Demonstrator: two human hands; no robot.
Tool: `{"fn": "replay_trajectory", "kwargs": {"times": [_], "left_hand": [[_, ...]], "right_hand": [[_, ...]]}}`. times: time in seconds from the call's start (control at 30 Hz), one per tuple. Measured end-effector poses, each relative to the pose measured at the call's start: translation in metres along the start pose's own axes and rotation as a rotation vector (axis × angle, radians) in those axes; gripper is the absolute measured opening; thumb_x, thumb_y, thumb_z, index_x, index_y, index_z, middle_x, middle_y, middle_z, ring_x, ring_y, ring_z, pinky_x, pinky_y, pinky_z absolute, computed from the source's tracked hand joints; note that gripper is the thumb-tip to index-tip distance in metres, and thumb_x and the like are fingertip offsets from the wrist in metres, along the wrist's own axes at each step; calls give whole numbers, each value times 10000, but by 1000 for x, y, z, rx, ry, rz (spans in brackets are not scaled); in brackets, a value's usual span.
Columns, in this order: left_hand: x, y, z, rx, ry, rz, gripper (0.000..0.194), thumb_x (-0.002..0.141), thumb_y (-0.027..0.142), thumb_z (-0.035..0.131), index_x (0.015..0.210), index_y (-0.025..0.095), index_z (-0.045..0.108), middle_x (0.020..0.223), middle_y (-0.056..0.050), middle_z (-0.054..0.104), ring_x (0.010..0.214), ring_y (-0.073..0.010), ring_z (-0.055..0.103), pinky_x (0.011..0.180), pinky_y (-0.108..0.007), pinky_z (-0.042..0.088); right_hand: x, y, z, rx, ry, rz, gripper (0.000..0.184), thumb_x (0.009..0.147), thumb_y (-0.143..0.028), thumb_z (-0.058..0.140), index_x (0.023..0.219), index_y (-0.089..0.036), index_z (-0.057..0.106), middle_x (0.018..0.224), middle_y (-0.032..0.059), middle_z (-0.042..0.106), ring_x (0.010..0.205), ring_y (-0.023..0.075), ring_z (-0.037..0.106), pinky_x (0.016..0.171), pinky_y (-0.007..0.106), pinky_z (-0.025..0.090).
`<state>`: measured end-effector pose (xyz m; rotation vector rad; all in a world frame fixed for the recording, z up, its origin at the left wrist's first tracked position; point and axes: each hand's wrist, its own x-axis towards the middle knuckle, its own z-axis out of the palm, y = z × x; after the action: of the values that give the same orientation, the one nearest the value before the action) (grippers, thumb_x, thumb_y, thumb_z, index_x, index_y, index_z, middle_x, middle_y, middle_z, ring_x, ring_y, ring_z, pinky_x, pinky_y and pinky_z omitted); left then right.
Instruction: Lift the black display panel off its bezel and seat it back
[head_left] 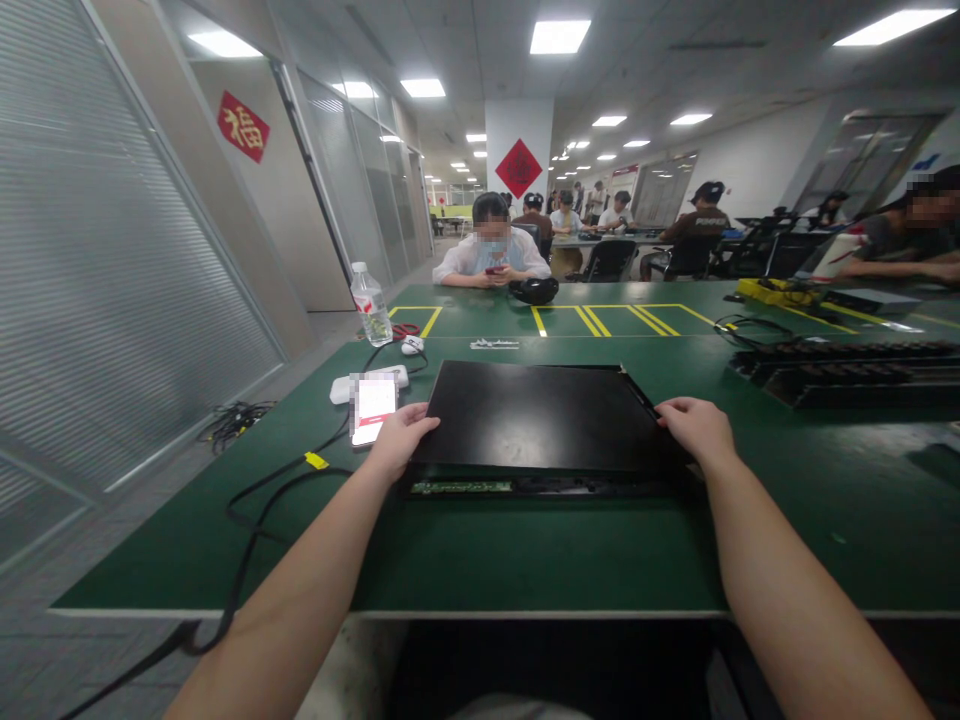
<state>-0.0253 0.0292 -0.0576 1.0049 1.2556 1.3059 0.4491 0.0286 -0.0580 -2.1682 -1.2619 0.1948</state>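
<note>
Over the green worktop [570, 560], the left hand [401, 437] and right hand [699, 428] are gripping opposite side edges of the flat black panel [536, 415], fingers pinching, the panel lying over the dark frame [600, 487], its green circuit strip [461, 488] showing along the near side.

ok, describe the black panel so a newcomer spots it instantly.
On the green table, look between the left hand and right hand. The black panel is the wide, flat sheet they hold at its sides. Unlike the black frame beneath, with a green circuit strip at its near edge, its face is plain.
</note>
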Motion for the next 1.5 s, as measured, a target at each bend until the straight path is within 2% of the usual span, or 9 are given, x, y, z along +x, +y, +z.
{"fn": "replay_trajectory", "kwargs": {"times": [0.17, 0.43, 0.67, 0.87, 1.23, 1.5], "left_hand": [[1, 1, 0, -24, -23, -48, 344, 684, 108, 863, 1018, 163, 800, 962, -95, 843, 1004, -269, 802, 908, -354, 640], [-7, 12, 11, -84, 73, -102, 237, 753, 44, 760, 964, 146, 798, 888, -88, 839, 948, -254, 812, 883, -348, 652], [-9, 15, 14, -87, 95, -132, 272, 778, 1, 737, 1010, 132, 789, 961, -108, 842, 984, -254, 809, 931, -361, 639], [-8, 13, 13, -94, 109, -119, 334, 763, -15, 750, 1058, 140, 772, 1005, -106, 841, 1042, -258, 798, 964, -376, 631], [-5, 10, 11, -120, 90, -82, 296, 704, 9, 754, 957, 162, 773, 938, -85, 834, 1041, -267, 791, 927, -378, 638], [-5, 8, 10, -109, 89, 8, 335, 663, 114, 823, 993, 167, 804, 1056, -105, 829, 1147, -301, 751, 1041, -432, 578]], "right_hand": [[2, 2, 2, 16, 3, 0, 305, 790, -401, 614, 907, -237, 843, 869, 97, 796, 802, 278, 703, 696, 351, 491], [5, 5, 3, 23, 4, -3, 283, 769, -388, 626, 888, -245, 839, 874, 89, 801, 848, 293, 707, 692, 355, 482], [3, 4, 1, 24, 1, 8, 289, 759, -389, 628, 892, -246, 840, 882, 93, 801, 831, 286, 705, 695, 356, 490], [2, 2, 0, 22, 0, 12, 280, 753, -378, 622, 880, -245, 834, 873, 97, 798, 842, 289, 707, 706, 358, 490], [0, 1, -3, 31, -23, 21, 255, 766, -371, 606, 829, -249, 820, 873, 86, 801, 842, 288, 698, 691, 363, 477], [4, 5, 1, 54, -9, 26, 262, 740, -356, 617, 848, -233, 821, 824, 95, 791, 813, 284, 700, 710, 357, 495]]}}
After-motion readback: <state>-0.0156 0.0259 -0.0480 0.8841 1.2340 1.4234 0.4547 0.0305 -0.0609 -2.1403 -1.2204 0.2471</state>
